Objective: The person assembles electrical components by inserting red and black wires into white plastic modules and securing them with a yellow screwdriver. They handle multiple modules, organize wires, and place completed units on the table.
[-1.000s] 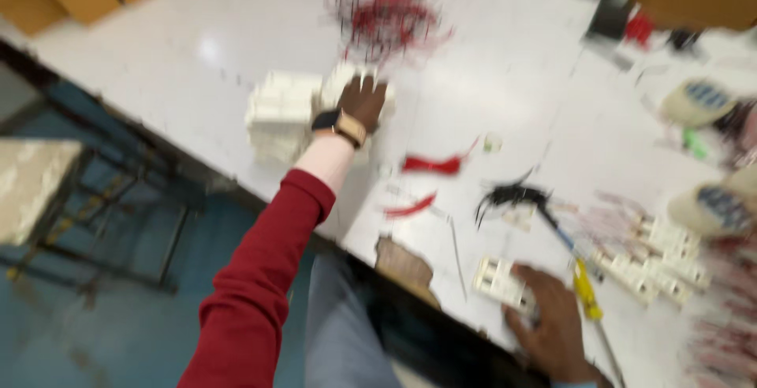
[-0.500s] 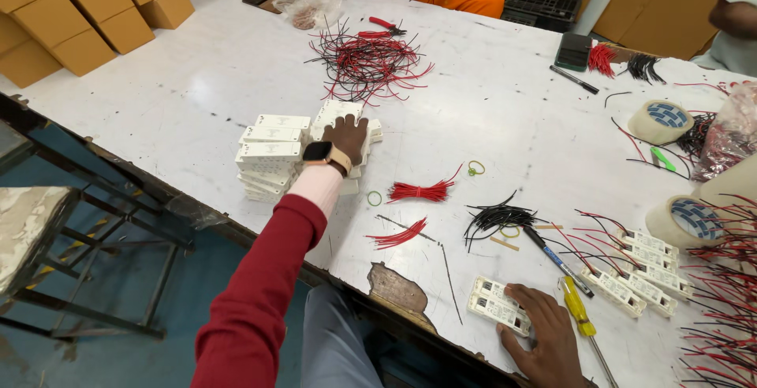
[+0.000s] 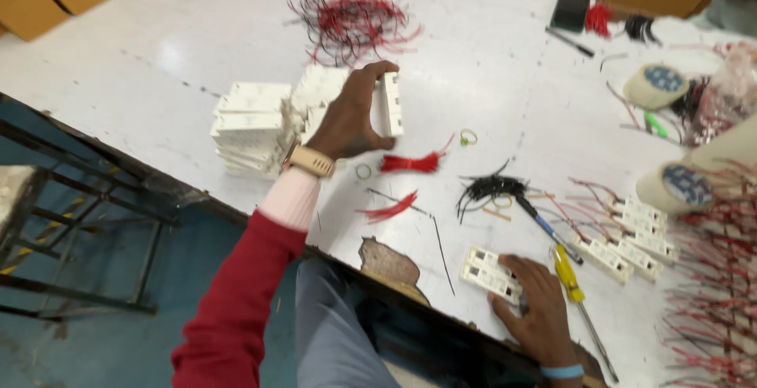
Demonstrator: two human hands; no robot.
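Head view, the only one on offer. The left hand (image 3: 351,120) is raised just above the white counter (image 3: 158,65), its fingers (image 3: 378,69) clasped around a white plastic switch module (image 3: 389,104). The module stands roughly upright in the grip, long axis running away from the wearer, thumb below and fingertips curled over its far end. It sits right at the near edge of the stack of like modules (image 3: 252,128), which lies just to the left of the hand; whether it touches the stack I cannot tell, the frame being soft there.

The right hand (image 3: 536,309) lies flat at the counter's near edge, fingers spread and pressing down on another white module (image 3: 489,271), not closed around it. The two hands are well apart; the left is plainly the nearer to the stack.

Between them, on the counter: a bundle of red wire ends (image 3: 414,162), a second red bundle (image 3: 388,208), a black wire bundle (image 3: 489,189) and two small rings. Just beside the right hand lies a yellow-handled screwdriver (image 3: 569,274); beyond it a row of wired modules (image 3: 631,234). A tangle of red and black wires (image 3: 351,21) lies past the left hand, tape rolls (image 3: 654,84) to the far right.
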